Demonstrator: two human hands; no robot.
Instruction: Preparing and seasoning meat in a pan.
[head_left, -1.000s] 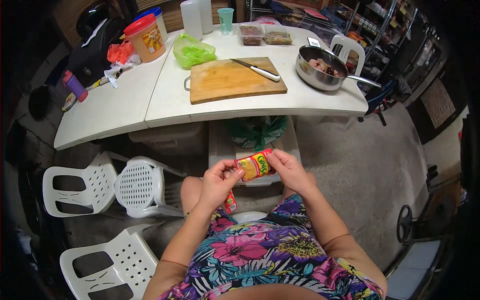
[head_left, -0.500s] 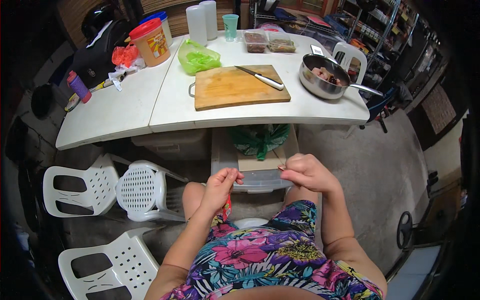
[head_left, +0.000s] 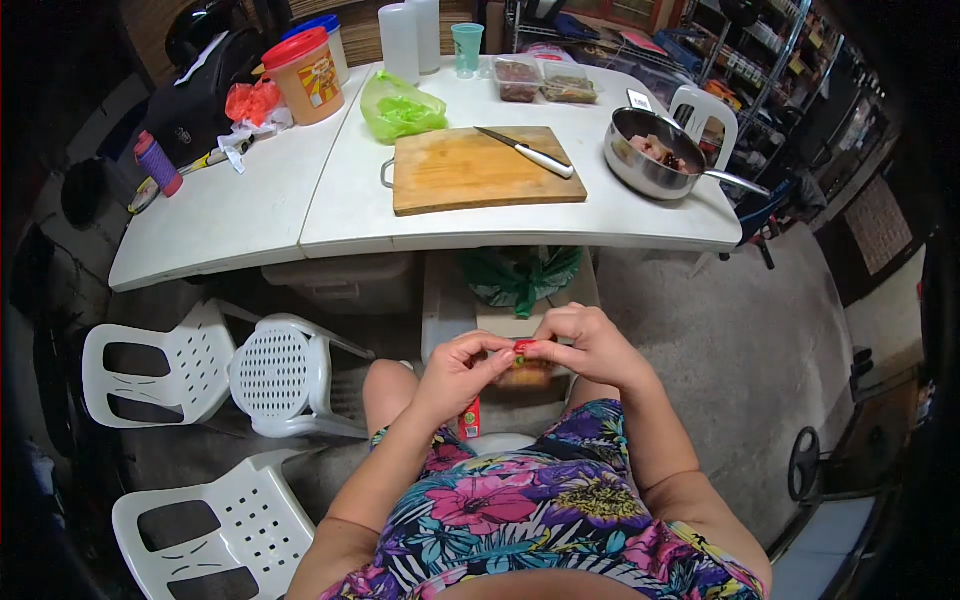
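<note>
Above my lap, my left hand (head_left: 455, 375) and my right hand (head_left: 588, 345) meet with fingertips pinched together. Between them they grip the top edge of a small red sachet (head_left: 523, 346) with a bit of green on it. A blurred orange-brown patch (head_left: 527, 374) shows just under the fingers; whether it belongs to the sachet I cannot tell. Below my left hand a red printed packet piece (head_left: 469, 420) hangs down, its upper part hidden by the hand.
Ahead stands a white table (head_left: 220, 225) with a wooden cutting board (head_left: 470, 175), a knife (head_left: 540, 160), a steel pan (head_left: 650, 180) of raw meat, a green bag (head_left: 400, 108) and two food containers (head_left: 518, 80). Under it sits a clear bin (head_left: 440, 310). White plastic chairs (head_left: 285, 375) are at left.
My hands were apart and have come together, the left moving right and the right moving left. Both now pinch the sachet's top. The view has shifted slightly.
</note>
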